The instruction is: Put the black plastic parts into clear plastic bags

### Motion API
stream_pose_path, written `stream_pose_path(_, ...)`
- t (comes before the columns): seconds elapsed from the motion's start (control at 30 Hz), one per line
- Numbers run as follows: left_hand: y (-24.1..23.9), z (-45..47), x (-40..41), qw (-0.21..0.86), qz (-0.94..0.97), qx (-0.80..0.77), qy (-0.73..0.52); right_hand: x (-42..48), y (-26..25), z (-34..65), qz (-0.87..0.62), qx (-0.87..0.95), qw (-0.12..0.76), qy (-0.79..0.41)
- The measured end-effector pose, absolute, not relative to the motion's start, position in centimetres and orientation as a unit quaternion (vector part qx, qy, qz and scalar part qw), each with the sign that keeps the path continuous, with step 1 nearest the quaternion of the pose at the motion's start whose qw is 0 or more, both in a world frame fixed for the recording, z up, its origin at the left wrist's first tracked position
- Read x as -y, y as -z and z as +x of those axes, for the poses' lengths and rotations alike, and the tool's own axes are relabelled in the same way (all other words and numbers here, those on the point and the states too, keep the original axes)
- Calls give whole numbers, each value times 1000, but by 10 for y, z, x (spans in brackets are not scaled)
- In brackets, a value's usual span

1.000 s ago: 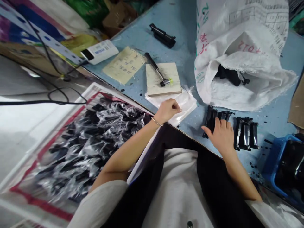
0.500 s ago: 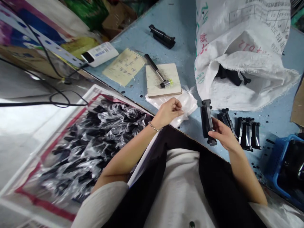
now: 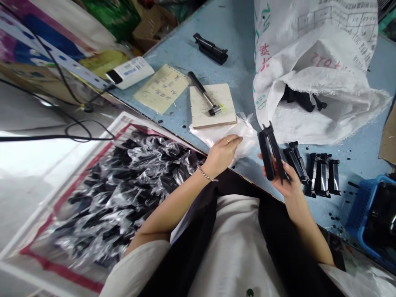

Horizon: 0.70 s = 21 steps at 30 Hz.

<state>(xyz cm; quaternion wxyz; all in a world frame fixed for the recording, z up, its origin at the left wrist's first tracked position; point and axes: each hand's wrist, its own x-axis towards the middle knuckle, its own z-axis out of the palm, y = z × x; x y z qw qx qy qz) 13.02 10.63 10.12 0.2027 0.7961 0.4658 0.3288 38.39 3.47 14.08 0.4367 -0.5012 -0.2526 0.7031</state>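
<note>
My right hand [image 3: 286,179] is closed around a long black plastic part [image 3: 270,150], lifted above the blue table's [image 3: 235,62] near edge. My left hand [image 3: 222,152] rests on a stack of clear plastic bags [image 3: 243,132], its fingers pinching the top bag. Several more black parts [image 3: 320,175] stand in a row on the table just right of my right hand.
A white woven sack [image 3: 312,70] with black parts inside lies open at the back right. A small hammer [image 3: 204,94] rests on a wooden block [image 3: 225,111]. A notepad [image 3: 161,87], a white device [image 3: 130,72], a blue bin [image 3: 371,218] and a floor sack of bagged parts [image 3: 117,194] surround me.
My right hand picked a black part off the row and raised it toward the bags. My left hand slid right and took hold of the top plastic bag.
</note>
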Motion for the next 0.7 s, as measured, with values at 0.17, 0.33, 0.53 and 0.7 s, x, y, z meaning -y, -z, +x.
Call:
stream_pose_path(0.17, -101, 141, -104, 207, 785, -455, -366, -10, -142, 369, -449, 195, 345, -801)
stream_pose_path(0.33, -109, 152, -74, 133, 847, -335, -392, -34, -114, 351, -451, 150, 426, -769)
stream_pose_path(0.53, -105, 168, -37, 240, 849, -285, -375, -43, -110, 339, -544, 251, 499, -626)
stream_pose_path(0.7, -106, 160, -47, 267, 818, -363, -356, -29, -126, 327, -566, 391, 459, -562)
